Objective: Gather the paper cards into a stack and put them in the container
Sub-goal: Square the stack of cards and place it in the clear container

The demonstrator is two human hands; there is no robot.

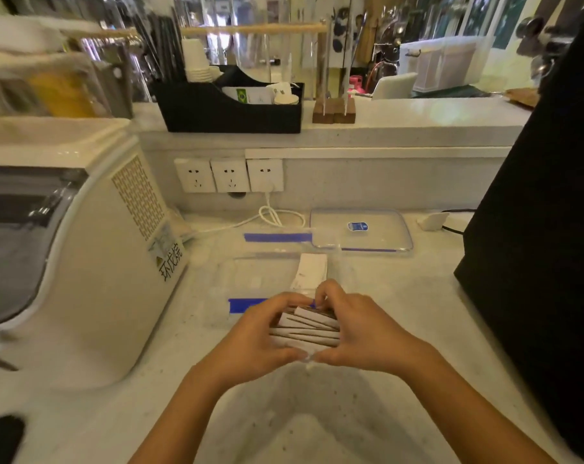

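Observation:
A loose, fanned bundle of white paper cards (pixel 305 329) sits between my two hands just above the white counter. My left hand (pixel 257 336) cups the bundle's left side and my right hand (pixel 357 329) cups its right side, thumbs meeting at the near edge. Just beyond my fingers stands a clear plastic container (pixel 250 279) with blue clips, and one white card (pixel 312 271) leans upright inside it. The container's clear lid (pixel 360 231) lies flat further back to the right.
A white appliance (pixel 83 249) stands close on the left. A tall black machine (pixel 545 195) fills the right side. A white cable (pixel 270 214) runs from the wall sockets (pixel 230 175). A black organiser (pixel 230 108) sits on the raised ledge.

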